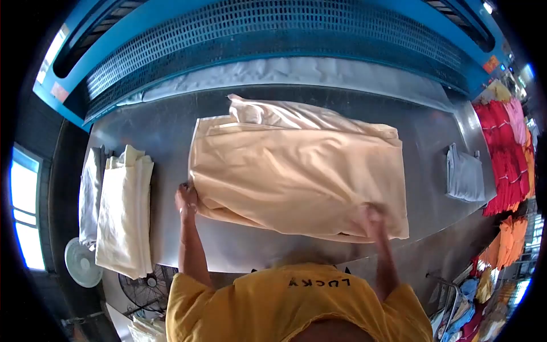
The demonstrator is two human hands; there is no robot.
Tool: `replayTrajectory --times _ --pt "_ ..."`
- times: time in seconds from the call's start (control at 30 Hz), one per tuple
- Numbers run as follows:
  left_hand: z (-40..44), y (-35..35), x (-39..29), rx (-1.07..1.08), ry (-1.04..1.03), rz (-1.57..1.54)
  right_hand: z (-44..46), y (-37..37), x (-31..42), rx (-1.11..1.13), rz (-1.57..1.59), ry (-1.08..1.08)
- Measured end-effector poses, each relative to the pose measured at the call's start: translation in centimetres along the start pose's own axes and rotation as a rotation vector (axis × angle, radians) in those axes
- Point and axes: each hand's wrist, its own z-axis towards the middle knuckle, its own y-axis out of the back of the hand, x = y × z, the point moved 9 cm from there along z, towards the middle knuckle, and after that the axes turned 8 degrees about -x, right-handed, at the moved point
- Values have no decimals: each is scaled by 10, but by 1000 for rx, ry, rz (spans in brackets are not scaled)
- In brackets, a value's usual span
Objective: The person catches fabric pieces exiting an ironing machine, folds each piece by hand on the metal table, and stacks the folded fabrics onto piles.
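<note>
A layered peach cloth (296, 171) lies on a metal desk (430, 165) directly before the person, its long axis running left to right. The left hand (186, 199) is at its left edge, by the near corner; the blurred right hand (371, 219) is over its near right part. Whether either grips fabric, I cannot tell.

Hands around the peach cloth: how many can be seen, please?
2: the left hand at the left edge of the peach cloth, the right hand, blurred, at its near right part. No third hand shows.
</note>
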Motion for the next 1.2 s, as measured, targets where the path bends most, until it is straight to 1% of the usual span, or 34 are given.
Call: replayTrajectory --times 0.03,0.07,0.1,0.13,0.17,0.2,0.23,0.27,0.33,0.4,0.43,0.47,0.5,0.53,0.57,0.63,0.67,0.7,0.73,0.77,0.8,0.83,0.87,0.9,0.97,1.0,1.03,1.07,1.1,1.13,1.17,1.2 --pt "12 -15 13 93 90 -150 4 48 21 -260 -190 142" --pt "10 -13 -10 141 38 -364 4 85 -21 -357 51 -26" --pt "-4 -1 -47 189 -16 -577 2 126 -31 -478 -145 7" --pt "-32 22 -100 172 -15 -757 -3 152 -32 -598 -341 42" --pt "-66 31 -152 149 -11 -937 2 143 -50 -449 -372 -79" --pt "-93 21 -190 143 -318 -975 8 135 -75 -295 -405 -192" --pt "-136 -2 -221 436 -217 -1223 15 129 -95 -136 -441 -301" --pt "-191 -25 -243 563 -430 -985 22 113 -70 -77 -314 -199" --pt "-310 -66 -279 705 -942 -549 53 84 -76 -86 275 -133" --pt "-421 -123 -237 811 -774 -783 78 50 21 -157 569 -307" --pt "-445 -135 -217 785 -680 -877 89 31 49 -182 692 -275" --pt "-469 -145 -197 753 -589 -974 95 14 118 -131 573 -86" --pt "-468 -139 -189 762 -514 -939 97 -17 150 14 648 -42" --pt "-468 -132 -180 770 -439 -905 93 -51 181 294 636 51" --pt "-459 -122 -176 762 -328 -911 83 -73 203 435 465 -3" --pt "-425 -93 -163 673 -98 -928 87 -113 201 765 417 114" --pt "-403 -73 -149 605 18 -945 108 -116 190 654 382 251" --pt "-391 -53 -131 541 132 -964 131 -100 178 446 284 255" --pt "-381 -35 -103 518 200 -803 158 -83 160 284 84 300" --pt "-375 -19 -78 504 277 -653 195 -66 125 82 65 420" --pt "-348 33 -78 125 157 -599 215 -55 101 56 -8 257" --pt "-341 26 -58 120 239 -683 249 -62 41 -56 27 336" --pt "-333 18 -38 108 323 -768 249 -94 27 311 -46 91" --pt "-325 11 -19 90 406 -853 228 -118 27 161 -23 9" --pt "-313 5 -51 255 624 -1187 157 -192 92 642 71 -69" --pt "-303 -7 -50 343 573 -1101 149 -213 113 620 122 -13" --pt "-285 9 -46 315 602 -1166 147 -236 135 597 171 42" --pt "-265 40 -49 291 635 -1229 142 -260 157 671 370 -121" --pt "-247 68 -48 263 668 -1294 141 -274 208 615 462 12" --pt "-226 101 -31 200 676 -1304 126 -293 259 668 461 -1" --pt "-205 134 -15 136 682 -1312 115 -312 314 640 547 120" --pt "-180 164 13 48 531 -1260 108 -334 358 646 574 177"
